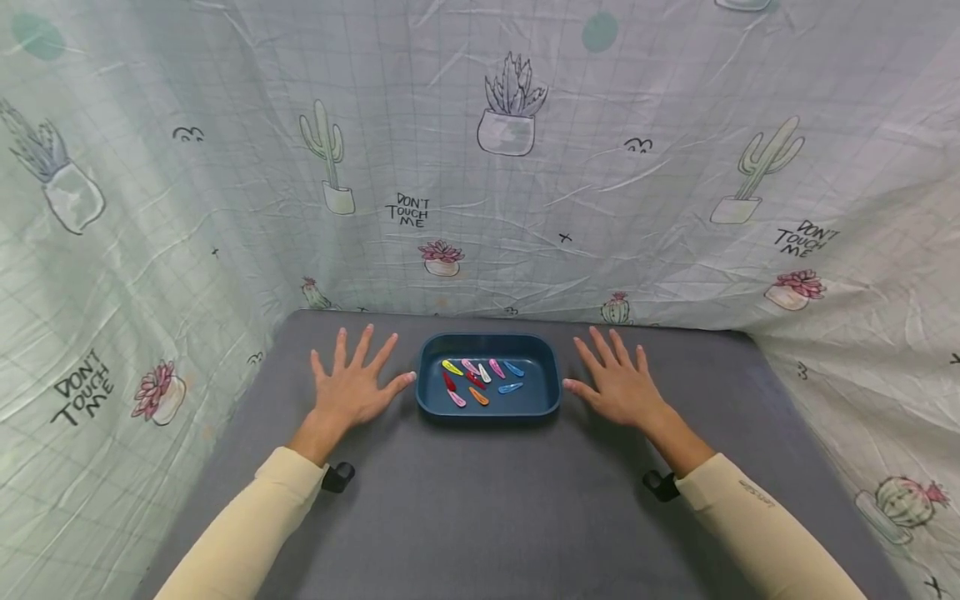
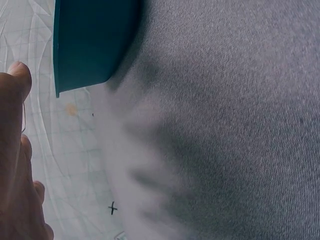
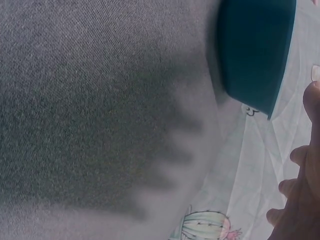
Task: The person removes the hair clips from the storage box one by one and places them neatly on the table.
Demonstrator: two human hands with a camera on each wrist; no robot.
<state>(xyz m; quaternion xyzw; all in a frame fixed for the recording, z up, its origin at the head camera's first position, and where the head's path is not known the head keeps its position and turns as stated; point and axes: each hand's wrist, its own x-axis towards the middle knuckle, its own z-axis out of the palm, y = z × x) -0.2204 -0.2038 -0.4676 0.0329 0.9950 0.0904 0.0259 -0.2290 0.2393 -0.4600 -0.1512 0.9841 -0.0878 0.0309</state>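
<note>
A dark blue rectangular tray (image 1: pixel 487 410) lies on the grey table between the two hands. Inside it are several snap hair clips, among them a yellow clip (image 1: pixel 452 367), an orange clip (image 1: pixel 478 396), a white clip (image 1: pixel 484 373) and a light blue clip (image 1: pixel 510 388), with pink and red ones too. To the tray's left, my left hand (image 1: pixel 351 387) is spread with straight fingers, thumb tip close to the rim. My right hand (image 1: pixel 621 387) mirrors it on the right side, fingers spread and holding nothing. Both wrist views show the tray's outer wall (image 2: pixel 90 45) beside the fingers.
The grey table (image 1: pixel 480 508) reaches back to a hanging cloth (image 1: pixel 570 192) printed with cacti and words, which also encloses the left and right sides. A dark wrist-camera piece (image 1: pixel 339 477) sits at the left cuff, another (image 1: pixel 662 485) at the right.
</note>
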